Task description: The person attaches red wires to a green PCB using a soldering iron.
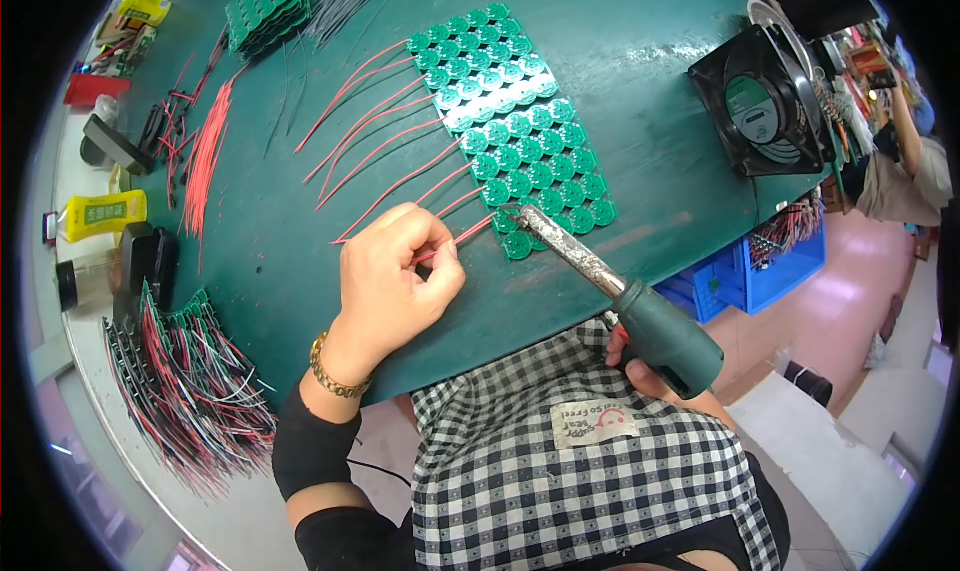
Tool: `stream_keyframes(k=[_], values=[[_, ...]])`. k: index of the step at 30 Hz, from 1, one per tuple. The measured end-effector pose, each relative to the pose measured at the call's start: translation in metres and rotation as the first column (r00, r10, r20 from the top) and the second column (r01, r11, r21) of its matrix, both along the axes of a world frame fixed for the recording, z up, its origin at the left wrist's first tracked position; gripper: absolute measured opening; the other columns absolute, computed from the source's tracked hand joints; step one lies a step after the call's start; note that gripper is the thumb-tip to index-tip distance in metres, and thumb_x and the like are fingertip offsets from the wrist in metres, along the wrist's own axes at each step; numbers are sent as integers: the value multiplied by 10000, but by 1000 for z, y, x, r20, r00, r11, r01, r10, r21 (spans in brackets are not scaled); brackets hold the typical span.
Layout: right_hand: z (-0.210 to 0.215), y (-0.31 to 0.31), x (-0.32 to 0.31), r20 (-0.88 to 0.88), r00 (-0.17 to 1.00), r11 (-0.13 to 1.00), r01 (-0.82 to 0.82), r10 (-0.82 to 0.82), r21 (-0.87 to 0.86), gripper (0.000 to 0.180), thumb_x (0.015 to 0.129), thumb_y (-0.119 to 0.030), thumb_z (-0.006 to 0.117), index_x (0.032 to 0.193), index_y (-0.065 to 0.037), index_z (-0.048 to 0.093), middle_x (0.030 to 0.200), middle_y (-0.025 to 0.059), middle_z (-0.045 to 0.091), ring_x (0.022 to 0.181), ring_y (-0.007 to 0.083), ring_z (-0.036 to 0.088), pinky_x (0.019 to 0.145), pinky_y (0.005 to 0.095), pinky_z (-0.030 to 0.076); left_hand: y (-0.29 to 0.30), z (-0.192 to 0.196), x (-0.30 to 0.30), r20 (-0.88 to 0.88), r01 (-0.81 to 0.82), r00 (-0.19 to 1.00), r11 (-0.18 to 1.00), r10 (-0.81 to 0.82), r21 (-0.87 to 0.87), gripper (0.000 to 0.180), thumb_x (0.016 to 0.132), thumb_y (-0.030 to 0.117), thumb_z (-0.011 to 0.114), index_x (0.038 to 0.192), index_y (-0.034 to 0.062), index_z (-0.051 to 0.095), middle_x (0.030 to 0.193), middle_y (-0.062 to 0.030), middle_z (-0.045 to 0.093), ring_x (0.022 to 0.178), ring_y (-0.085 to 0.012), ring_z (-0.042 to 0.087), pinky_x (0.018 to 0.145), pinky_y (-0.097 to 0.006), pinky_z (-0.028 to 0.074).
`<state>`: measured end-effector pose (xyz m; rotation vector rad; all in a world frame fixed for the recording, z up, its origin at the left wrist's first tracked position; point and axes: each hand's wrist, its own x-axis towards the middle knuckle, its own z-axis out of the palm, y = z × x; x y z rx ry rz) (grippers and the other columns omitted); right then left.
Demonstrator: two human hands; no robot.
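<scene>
A panel of round green circuit boards lies on the dark green table. Red wires run from its left edge, one from each row. My left hand is closed in a pinch on a red wire whose far end meets a board near the panel's lower left corner. From the right, a soldering iron with a green handle and a stained metal barrel reaches over the panel, its tip at that same board. My right hand grips the handle, most of its fingers hidden behind it.
A black fan stands at the table's right edge, above a blue crate. Loose red wires lie to the left. A wired board bundle sits at lower left, near a yellow bottle. Stacked green panels are at the back.
</scene>
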<state>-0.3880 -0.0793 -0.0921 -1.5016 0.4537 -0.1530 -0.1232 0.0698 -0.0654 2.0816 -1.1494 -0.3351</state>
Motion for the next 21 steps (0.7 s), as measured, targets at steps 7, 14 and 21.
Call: stream_keyframes(k=[7, 14, 21], values=[[8, -3, -7, -97, 994, 981, 66, -48, 185, 550, 804, -364, 728, 1216, -68, 516, 899, 106, 579, 802, 195, 583, 727, 338, 482, -1, 2, 0, -28, -1, 1000, 1000, 1, 3, 80, 668, 17, 615, 659, 45, 541, 608, -51, 506, 483, -159, 491, 454, -277, 384], [11, -3, -6, -137, 985, 967, 133, -105, 216, 584, 787, -413, 732, 1221, -78, 528, 900, 110, 579, 803, 198, 582, 728, 337, 474, 0, 2, -1, -25, 11, 1000, 1000, -11, 11, 74, 681, 18, 618, 671, 44, 550, 612, -48, 509, 493, -147, 494, 461, -271, 390], [-4, -13, -19, 48, 999, 992, 25, -19, -126, 251, 793, -140, 619, 1004, -4, 618, 818, 72, 670, 696, 174, 665, 698, 299, 534, 2, 3, 0, -122, -4, 992, 992, -12, -128, 65, 726, 7, 657, 732, 30, 597, 815, -28, 541, 548, -58, 465, 457, -226, 369]])
